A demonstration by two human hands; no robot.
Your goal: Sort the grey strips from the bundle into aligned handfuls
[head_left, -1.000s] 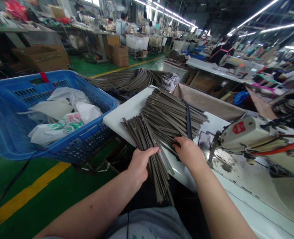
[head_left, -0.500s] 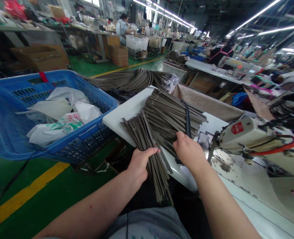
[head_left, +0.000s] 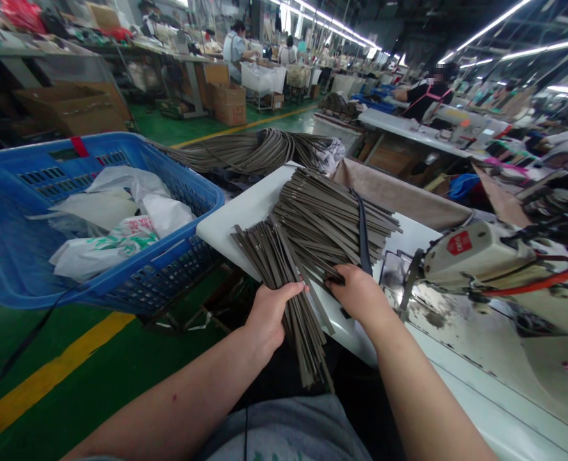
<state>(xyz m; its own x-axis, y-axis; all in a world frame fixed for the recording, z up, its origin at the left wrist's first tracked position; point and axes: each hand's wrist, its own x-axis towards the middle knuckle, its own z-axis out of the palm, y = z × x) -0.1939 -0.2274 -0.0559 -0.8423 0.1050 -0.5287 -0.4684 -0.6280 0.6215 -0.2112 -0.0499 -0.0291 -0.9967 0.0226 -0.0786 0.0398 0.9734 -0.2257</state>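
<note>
My left hand (head_left: 268,314) is closed round a bundle of flat grey-brown fabric strips (head_left: 307,342), its thumb lying across the top. The strips fan out at both ends, and the lower end hangs over the table edge towards my lap. A wide pile of the same strips (head_left: 322,214) lies on the white tabletop (head_left: 238,208), with a dark strap (head_left: 363,234) across it. At the near edge of this pile, my right hand (head_left: 359,293) has its fingers curled on some strips; the fingertips are partly hidden.
A blue plastic basket (head_left: 168,253) with white plastic bags (head_left: 120,237) stands at the left. To the right is a sewing machine (head_left: 476,256). Long strips (head_left: 259,150) are heaped behind the table. Farther back, a person (head_left: 428,99) sits at another table.
My right hand has shifted slightly left and its fingers have curled onto strips at the pile's near edge. The left hand keeps its bundle almost still.
</note>
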